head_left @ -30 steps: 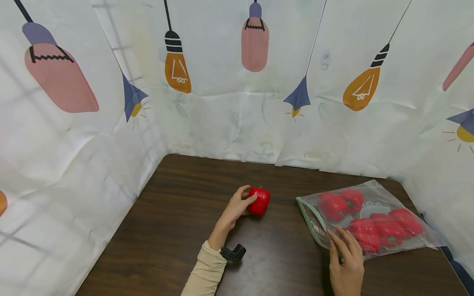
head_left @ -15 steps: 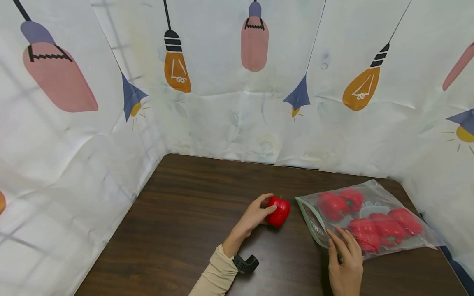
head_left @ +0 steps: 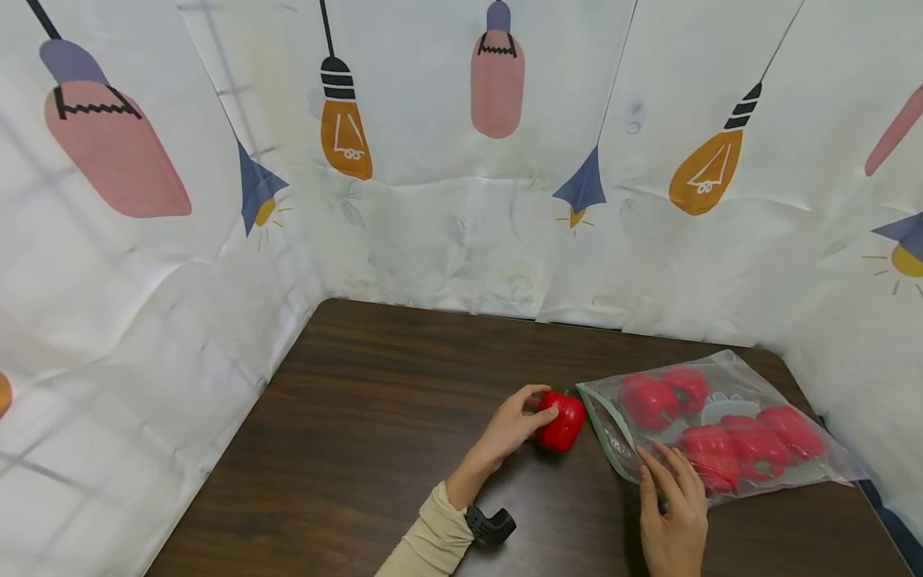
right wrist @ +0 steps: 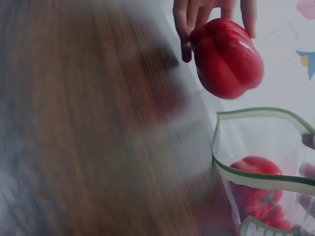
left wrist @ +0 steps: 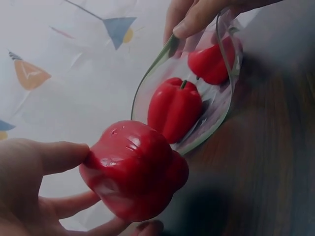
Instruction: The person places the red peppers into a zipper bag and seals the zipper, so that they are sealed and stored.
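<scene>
My left hand (head_left: 508,429) grips a shiny red bell pepper (head_left: 564,423) just above the table, thumb on the near side. The pepper is beside the left, zip-edged mouth of a clear plastic zip bag (head_left: 743,370). My right hand (head_left: 676,509) pinches the bag's front edge near that mouth. In the left wrist view, its thumb (left wrist: 184,28) lies on the green rim. The right wrist view has the mouth gaping, its green rim (right wrist: 266,112) below the held pepper (right wrist: 229,61). Several red bell peppers (head_left: 649,401) lie inside the bag.
The dark wooden table (head_left: 375,401) stretches to the left of the hands. A white curtain (head_left: 433,240) with printed lamps borders its back and left sides. The bag lies close to the table's right edge. A black wrist device (head_left: 490,526) sits on the left forearm.
My left hand has carried the bell pepper rightward and a little toward me, up to the bag's mouth. My right hand has stayed on the bag's edge.
</scene>
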The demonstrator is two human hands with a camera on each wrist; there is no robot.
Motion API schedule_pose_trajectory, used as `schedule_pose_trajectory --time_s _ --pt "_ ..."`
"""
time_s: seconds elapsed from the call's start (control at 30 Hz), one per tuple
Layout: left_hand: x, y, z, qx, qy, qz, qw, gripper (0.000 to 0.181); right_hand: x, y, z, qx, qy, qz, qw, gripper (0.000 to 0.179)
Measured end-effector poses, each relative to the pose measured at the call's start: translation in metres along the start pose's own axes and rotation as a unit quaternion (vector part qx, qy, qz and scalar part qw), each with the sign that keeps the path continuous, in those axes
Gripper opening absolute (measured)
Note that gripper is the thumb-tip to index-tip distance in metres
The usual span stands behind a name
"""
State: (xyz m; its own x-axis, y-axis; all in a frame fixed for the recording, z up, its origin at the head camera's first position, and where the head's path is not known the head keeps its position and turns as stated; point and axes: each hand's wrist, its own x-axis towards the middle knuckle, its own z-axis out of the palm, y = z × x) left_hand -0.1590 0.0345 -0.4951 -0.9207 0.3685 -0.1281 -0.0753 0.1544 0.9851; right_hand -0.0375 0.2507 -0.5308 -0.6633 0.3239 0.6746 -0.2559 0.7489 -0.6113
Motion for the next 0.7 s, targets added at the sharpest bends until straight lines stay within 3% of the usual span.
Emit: schedule_pose_trajectory --time_s 0.3,0.7 --pt "-0.002 0.003 0.017 0.038 -0.004 0.012 0.9992 0.048 0.000 0.000 0.000 -0.006 -0.004 0.013 0.9999 0.035" --pt "-0.002 0.010 0.057 -0.028 -0.012 -0.022 0.9993 0.043 0.000 -0.003 0.000 -0.013 -0.004 0.017 0.9998 0.034"
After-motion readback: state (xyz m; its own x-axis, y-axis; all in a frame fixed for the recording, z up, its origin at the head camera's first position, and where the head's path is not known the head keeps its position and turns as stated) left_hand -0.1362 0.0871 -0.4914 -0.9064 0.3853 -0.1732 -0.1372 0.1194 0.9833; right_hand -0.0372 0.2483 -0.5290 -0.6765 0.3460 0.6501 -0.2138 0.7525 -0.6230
